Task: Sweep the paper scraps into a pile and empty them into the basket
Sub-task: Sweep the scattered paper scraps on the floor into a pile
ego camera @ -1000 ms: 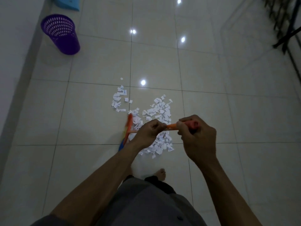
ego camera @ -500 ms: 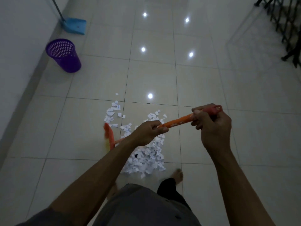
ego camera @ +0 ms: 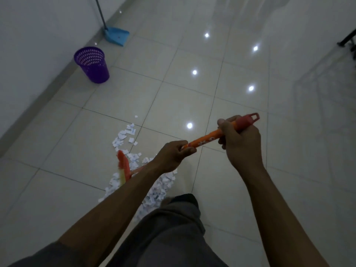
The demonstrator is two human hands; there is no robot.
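Observation:
White paper scraps (ego camera: 133,160) lie in a loose heap on the tiled floor just ahead of my legs, partly hidden by my left forearm. Both hands grip an orange broom (ego camera: 206,139). My left hand (ego camera: 173,156) holds the handle low down. My right hand (ego camera: 239,140) grips it near the red cap at the top. The blurred broom head (ego camera: 123,166) sits at the left edge of the scraps. A purple perforated basket (ego camera: 92,64) stands upright near the wall, far left.
A blue dustpan (ego camera: 116,36) with a long handle leans by the wall behind the basket. The white wall (ego camera: 28,54) runs along the left. A dark metal frame (ego camera: 348,40) shows at the far right. My grey trouser leg (ego camera: 169,228) fills the bottom.
The broom head has swept leftward then back along the pile's left edge. My right hand has risen and moved right. The view has tilted, bringing the basket and dustpan further in.

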